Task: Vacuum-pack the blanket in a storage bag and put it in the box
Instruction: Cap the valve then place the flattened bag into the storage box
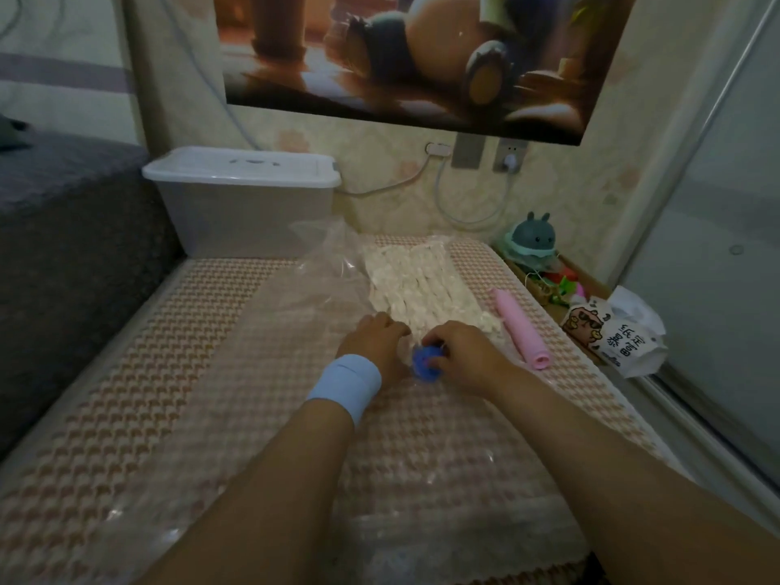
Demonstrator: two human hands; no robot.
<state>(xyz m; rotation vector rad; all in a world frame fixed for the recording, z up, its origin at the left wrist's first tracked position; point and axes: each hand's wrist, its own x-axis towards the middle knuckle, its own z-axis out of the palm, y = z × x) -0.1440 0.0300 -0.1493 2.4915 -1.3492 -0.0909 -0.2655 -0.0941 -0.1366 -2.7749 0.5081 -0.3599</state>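
Note:
A white fluffy blanket (415, 282) lies folded inside a clear plastic storage bag (325, 263) spread over the checked bed cover. The bag's blue round valve (424, 361) sits at the blanket's near end. My right hand (460, 352) pinches the valve cap with curled fingers. My left hand (373, 339), with a light blue wristband, presses down on the bag just left of the valve. A pink hand pump (521, 329) lies on the bed to the right of the blanket. The white plastic box (245, 204) stands with its lid on at the head of the bed.
A grey sofa or mattress edge (76, 230) rises along the left. On the right, a low shelf holds a teal toy (532, 242) and a tissue pack (612, 331). A cable (468, 213) hangs from wall sockets behind the bed. A glass panel (713, 247) borders the right side.

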